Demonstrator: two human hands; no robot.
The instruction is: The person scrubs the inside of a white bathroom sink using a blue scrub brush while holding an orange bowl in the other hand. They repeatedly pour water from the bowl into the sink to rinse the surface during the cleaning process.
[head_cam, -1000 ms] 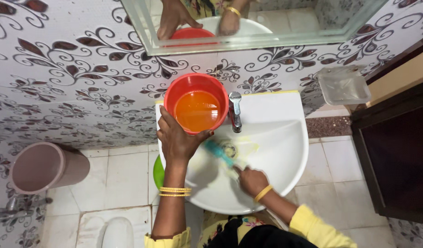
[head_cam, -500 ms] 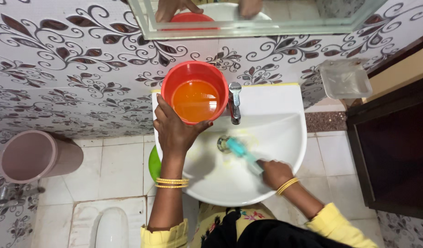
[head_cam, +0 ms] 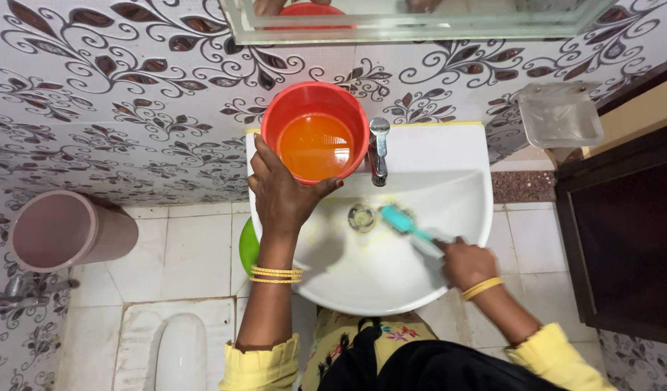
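Patterned wall tiles with dark leaf scrolls back the white wash basin [head_cam: 449, 156] you are standing over. Your left hand [head_cam: 283, 199] is stretched forward with fingers curled round the near wall of a red tub [head_cam: 315, 108], holding it at the basin's back left corner, just left of the chrome tap [head_cam: 379, 152]; the tub is partly filled with clear liquid that looks orange against the plastic. Your right hand [head_cam: 465, 262] sits at the basin's near right rim, fingers closed on the handle of a teal brush [head_cam: 406, 223] whose head lies inside the bowl, just right of the drain [head_cam: 361, 216]. Left of the basin, a pinkish bin [head_cam: 62, 232] stands on the floor; a clear soap dish [head_cam: 560, 114] hangs on the wall to the basin's right.
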